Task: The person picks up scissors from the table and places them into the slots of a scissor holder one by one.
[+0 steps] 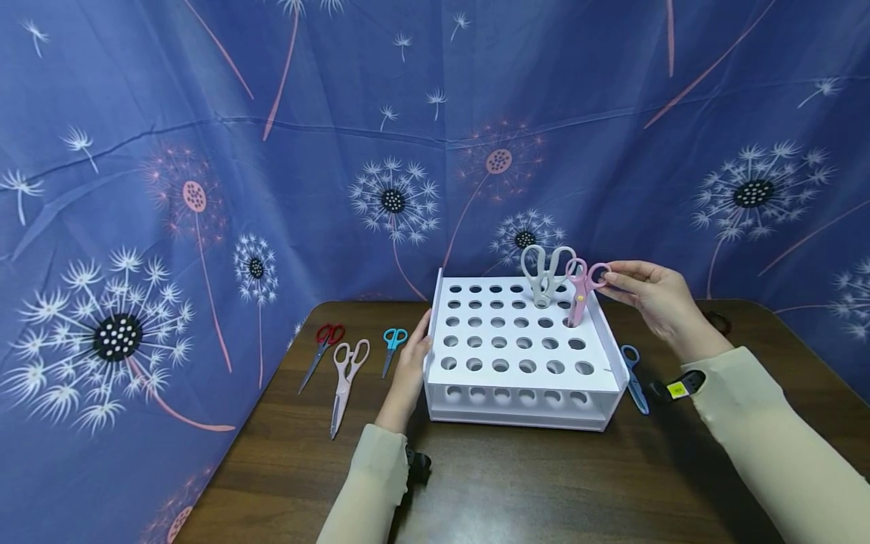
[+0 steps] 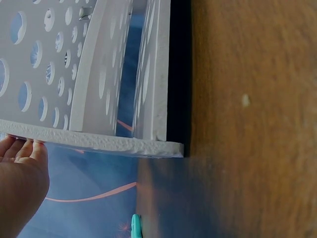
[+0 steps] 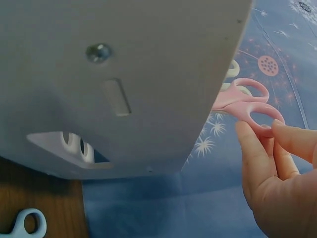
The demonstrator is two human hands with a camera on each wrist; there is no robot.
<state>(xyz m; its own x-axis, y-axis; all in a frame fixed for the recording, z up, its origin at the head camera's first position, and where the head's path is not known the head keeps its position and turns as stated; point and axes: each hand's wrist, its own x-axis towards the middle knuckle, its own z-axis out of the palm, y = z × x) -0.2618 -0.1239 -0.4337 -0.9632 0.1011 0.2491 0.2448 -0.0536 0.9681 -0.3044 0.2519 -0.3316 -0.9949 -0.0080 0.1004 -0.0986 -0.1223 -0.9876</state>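
My right hand (image 1: 662, 302) pinches one finger loop of the pink scissors (image 1: 580, 291) between thumb and fingers. Blades down, these scissors stand at a hole near the right side of the white rack (image 1: 516, 416), and their tips are hidden below its top plate. Just behind them, whitish-green scissors (image 1: 542, 283) stand upright in another hole. At the rack's left wall my left hand (image 1: 408, 366) rests its extended fingers (image 2: 30, 148) against the outer side, holding nothing.
Left of the rack lie red-handled scissors (image 1: 329, 332), pale pink scissors (image 1: 344, 387) and light blue scissors (image 1: 393, 344). Blue scissors (image 1: 634, 384) lie by its right side. A dandelion-print curtain (image 1: 435, 151) hangs behind the brown table (image 1: 516, 483).
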